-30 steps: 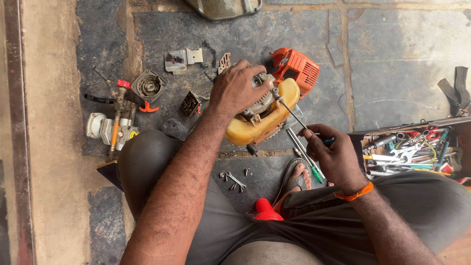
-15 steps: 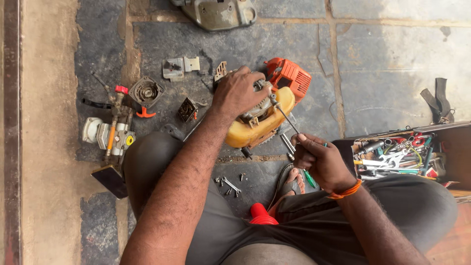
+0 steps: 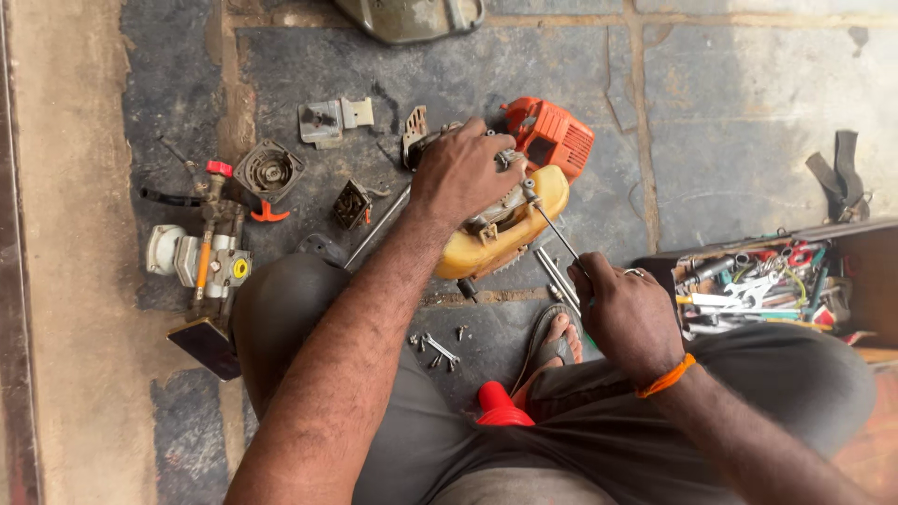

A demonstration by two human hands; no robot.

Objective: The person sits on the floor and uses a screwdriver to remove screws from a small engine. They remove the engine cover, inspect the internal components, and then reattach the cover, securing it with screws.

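A small engine (image 3: 510, 210) with a yellow fuel tank and an orange cover lies on the stone floor between my knees. My left hand (image 3: 463, 173) rests on top of it, gripping the metal body and holding it down. My right hand (image 3: 627, 313) is closed on the handle of a thin screwdriver (image 3: 554, 224). Its shaft slants up and left, and its tip sits at a fitting on the engine just above the yellow tank. An orange band circles my right wrist.
Loose engine parts lie at the left: a carburettor assembly (image 3: 210, 257), a round housing (image 3: 269, 171), a small metal bracket (image 3: 329, 120). Several screws (image 3: 438, 346) lie by my foot. An open toolbox (image 3: 762, 281) stands at the right. A red cone (image 3: 500, 407) sits on my lap.
My right hand has shifted slightly left and up, bringing the screwdriver tip against the engine. The view has drifted, and my left hand has stayed on the engine.
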